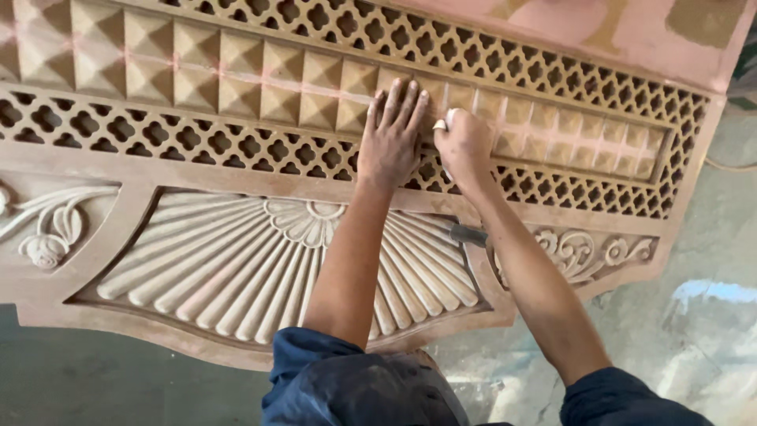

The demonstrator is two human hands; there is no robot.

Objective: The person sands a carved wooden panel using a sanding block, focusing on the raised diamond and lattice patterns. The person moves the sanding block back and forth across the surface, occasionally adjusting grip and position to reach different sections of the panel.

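A: How many hands are on the carved wooden panel (pixel 197 166)?

B: Two. Left hand (pixel 389 142) flat, fingers spread, on its studded row. Right hand (pixel 465 146) beside it, clenched around one small pale object (pixel 448 120).

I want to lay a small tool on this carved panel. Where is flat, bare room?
Bare flat wood: the band between lattice and fan carving. Crowded: the pyramid row, where left hand and right hand press.
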